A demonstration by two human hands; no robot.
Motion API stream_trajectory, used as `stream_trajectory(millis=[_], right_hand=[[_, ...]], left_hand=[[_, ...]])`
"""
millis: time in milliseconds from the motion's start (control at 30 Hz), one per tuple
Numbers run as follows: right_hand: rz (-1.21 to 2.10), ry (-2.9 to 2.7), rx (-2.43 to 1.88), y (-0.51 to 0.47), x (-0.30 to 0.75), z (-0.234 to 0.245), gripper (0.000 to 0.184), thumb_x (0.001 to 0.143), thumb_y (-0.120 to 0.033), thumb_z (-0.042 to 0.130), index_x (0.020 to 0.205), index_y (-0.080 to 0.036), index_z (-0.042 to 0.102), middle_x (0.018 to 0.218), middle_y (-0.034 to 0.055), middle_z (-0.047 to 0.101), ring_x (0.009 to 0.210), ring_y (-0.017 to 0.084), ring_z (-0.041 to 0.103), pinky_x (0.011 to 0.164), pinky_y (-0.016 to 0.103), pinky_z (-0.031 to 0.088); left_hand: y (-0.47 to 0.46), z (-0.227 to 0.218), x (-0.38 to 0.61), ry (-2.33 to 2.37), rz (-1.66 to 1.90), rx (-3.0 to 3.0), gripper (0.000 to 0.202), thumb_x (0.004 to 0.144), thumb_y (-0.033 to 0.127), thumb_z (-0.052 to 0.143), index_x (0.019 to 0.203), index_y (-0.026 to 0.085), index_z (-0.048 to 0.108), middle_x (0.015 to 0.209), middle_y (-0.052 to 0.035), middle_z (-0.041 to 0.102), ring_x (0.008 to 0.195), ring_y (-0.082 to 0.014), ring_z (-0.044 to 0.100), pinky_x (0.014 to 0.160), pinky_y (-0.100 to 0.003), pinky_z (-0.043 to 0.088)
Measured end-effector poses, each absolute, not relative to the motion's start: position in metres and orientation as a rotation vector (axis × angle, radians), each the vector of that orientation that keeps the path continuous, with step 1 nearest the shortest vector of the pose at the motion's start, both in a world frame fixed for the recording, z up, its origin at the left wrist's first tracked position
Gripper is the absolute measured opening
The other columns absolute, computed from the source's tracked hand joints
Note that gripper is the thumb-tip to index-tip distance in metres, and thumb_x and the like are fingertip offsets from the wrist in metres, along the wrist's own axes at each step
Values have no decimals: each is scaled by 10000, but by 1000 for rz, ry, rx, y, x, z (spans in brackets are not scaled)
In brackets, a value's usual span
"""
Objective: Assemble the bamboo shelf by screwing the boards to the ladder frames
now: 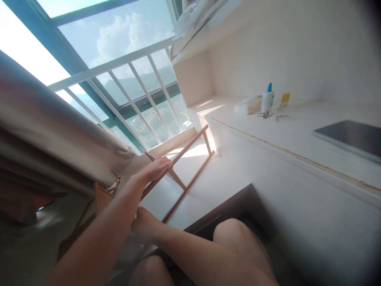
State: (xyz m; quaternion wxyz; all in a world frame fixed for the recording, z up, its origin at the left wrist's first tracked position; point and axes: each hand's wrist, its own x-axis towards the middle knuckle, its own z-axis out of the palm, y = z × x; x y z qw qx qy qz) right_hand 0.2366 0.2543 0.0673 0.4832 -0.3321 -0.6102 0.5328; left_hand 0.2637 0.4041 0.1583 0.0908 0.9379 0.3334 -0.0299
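Ahead of my knees, a brown wooden frame of long rails joined by short crosspieces stands tilted beside the white cabinet side. My left hand is wrapped over its upper rail, near the middle crosspiece. Lower and closer to me, my right hand is closed, with its fingertips partly hidden behind my left forearm. What the right hand grips cannot be made out. The near end of the frame is also covered by my arms.
On the white counter are a blue-capped bottle, a white packet, a yellow-topped item, small metal pieces and a dark tablet-like device. A railing and curtain stand left. A wooden piece is behind my left arm.
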Motion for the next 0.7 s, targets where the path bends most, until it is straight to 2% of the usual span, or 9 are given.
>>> stream_trajectory(millis=[67,133,167,233,300,433,633,700], right_hand=[[1403,-1519,-976,246,252,67,237,843,-293,596,1008,-196,736,921,74,760,900,267,712,719,327,544],[1433,-1557,-1127,235,273,66,294,817,-371,622,1022,-193,736,941,89,755,900,276,705,711,335,525],[1424,-1577,-1174,229,284,65,306,809,-403,626,1005,-197,738,926,85,750,883,271,698,698,330,511],[1359,-1615,-1237,218,309,63,290,797,-433,631,938,-204,740,861,64,730,822,245,671,661,310,470],[1274,-1598,-1289,207,337,64,246,802,-415,630,875,-201,726,774,34,685,746,202,620,618,281,421],[1066,-1416,-1340,190,397,86,181,847,-350,602,817,-190,682,697,-10,600,686,141,543,607,244,373],[481,-1422,-1470,175,504,174,201,924,-365,538,839,-208,630,653,-38,549,635,125,516,628,244,360],[264,-1393,-1594,180,541,201,196,921,-369,530,853,-214,629,641,-39,539,615,130,508,609,246,352]], left_hand=[[405,157,262,947,-68,2819,319,988,442,538,955,151,664,1003,-51,671,1025,-210,619,988,-457,468],[407,155,261,919,-25,2851,410,1033,431,397,842,165,644,898,-40,641,964,-200,595,968,-424,450],[407,154,261,913,5,2865,478,1045,425,308,792,179,631,873,-44,632,940,-202,574,942,-393,449],[408,152,260,881,50,2897,515,1039,420,253,729,189,594,831,-46,614,889,-199,548,876,-351,453],[409,149,260,842,95,2935,494,1041,400,252,733,189,576,815,-40,601,861,-189,540,856,-344,451],[413,145,259,759,115,3005,365,1021,393,430,770,171,575,783,-8,580,817,-167,560,836,-357,453],[413,143,260,746,112,3063,262,1005,341,497,861,156,615,835,-15,609,807,-159,577,790,-338,478],[411,143,262,761,89,3070,265,1011,253,449,842,152,626,832,-31,620,815,-171,582,797,-343,477]])
